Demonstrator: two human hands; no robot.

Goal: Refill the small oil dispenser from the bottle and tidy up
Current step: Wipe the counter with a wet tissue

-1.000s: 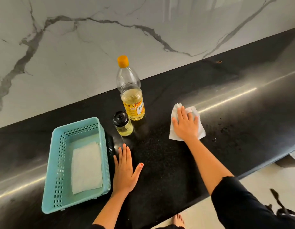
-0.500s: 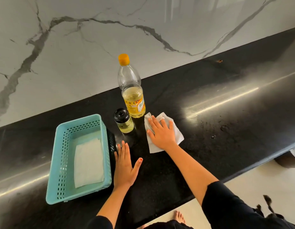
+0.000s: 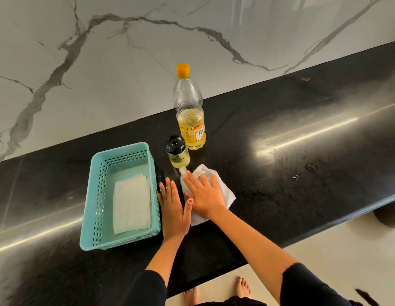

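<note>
A tall clear oil bottle (image 3: 190, 120) with an orange cap stands near the wall, about a third full of yellow oil. In front of it stands the small oil dispenser (image 3: 178, 154), a glass jar with a black lid, holding some oil. My right hand (image 3: 204, 194) presses flat on a white paper towel (image 3: 226, 194) lying on the black counter (image 3: 280, 195), just in front of the dispenser. My left hand (image 3: 173, 209) rests flat on the counter, fingers apart, between the towel and a basket.
A turquoise perforated basket (image 3: 97, 208) sits at the left with a folded white tissue (image 3: 131, 204) inside. A marble wall rises behind the counter. Small smudges (image 3: 310, 166) mark the counter to the right. The counter's front edge runs near my feet.
My right hand slid the paper towel leftward across the counter, from the right of the bottle to just in front of the dispenser. My left hand stayed flat beside the basket.
</note>
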